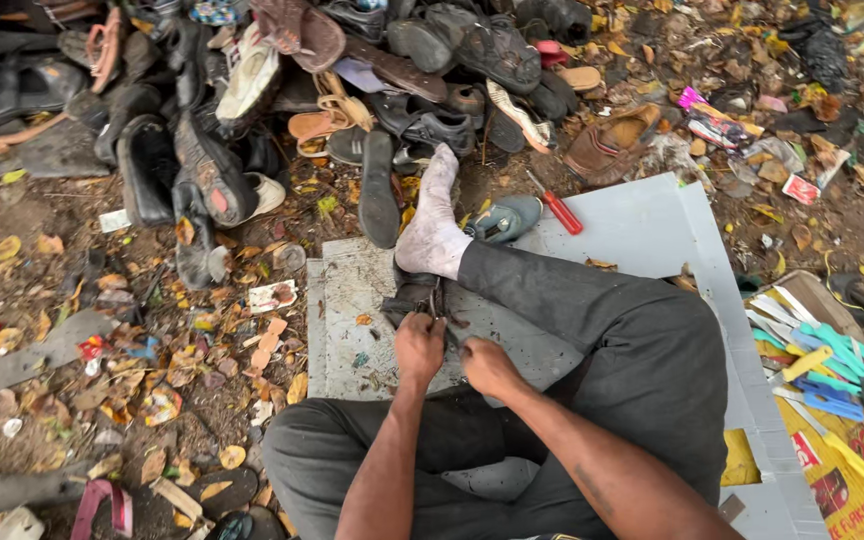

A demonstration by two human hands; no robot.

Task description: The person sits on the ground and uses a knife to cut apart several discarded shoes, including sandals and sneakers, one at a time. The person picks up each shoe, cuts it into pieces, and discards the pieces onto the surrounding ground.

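There were two hands, the left hand [418, 345] and the right hand [487, 367]. There was one screwdriver [557, 208] with a red handle, one grey board [642, 235], one foot in a white sock [432, 225], and one big pile of shoes [282, 90], too many to count.

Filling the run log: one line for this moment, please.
left hand: gripping dark shoe | right hand: fisted beside it | shoe: pinned under socked foot on grey board

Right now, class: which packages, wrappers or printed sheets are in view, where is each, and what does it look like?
Yellow-and-red printed sheet: bottom right, under tools.
Pink-and-dark crumpled wrapper: upper right, among leaves.
Small red-and-white packet: right of the grey board.
White-and-red torn wrapper: left of the board.
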